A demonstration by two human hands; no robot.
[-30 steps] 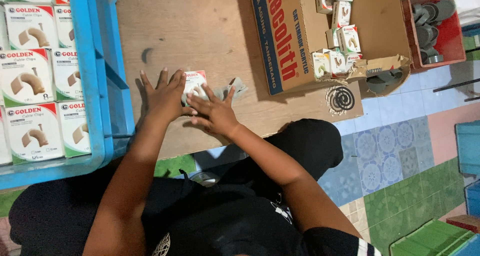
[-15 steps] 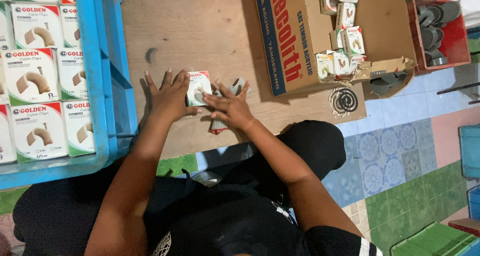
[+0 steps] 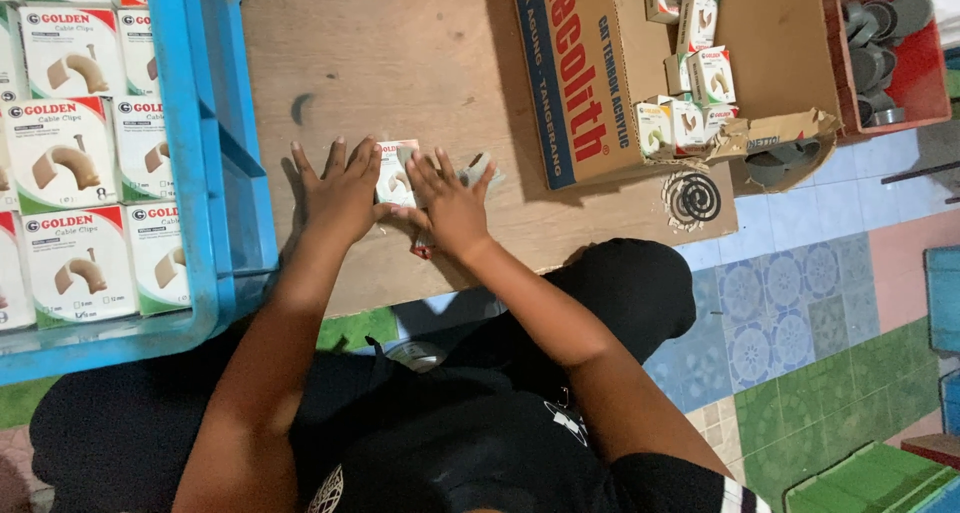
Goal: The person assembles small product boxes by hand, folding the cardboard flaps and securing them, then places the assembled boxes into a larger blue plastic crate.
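a: head view — where's the small white box [image 3: 396, 178]?
b: flat on the wooden tabletop [image 3: 400, 63], between both hands.
a: and the grip?
b: left hand [image 3: 340, 188] lies spread, fingers splayed, thumb against the box. right hand [image 3: 450, 201] is open too, fingers pressing its edge.
a: around it?
b: blue crate [image 3: 215, 173] of boxes at left, cardboard carton [image 3: 590, 73] at right.

The person wears a black short-sleeved shirt with a small white print on the chest, a striped cuff at 1 sleeve, and black trousers; both forearms are bare.
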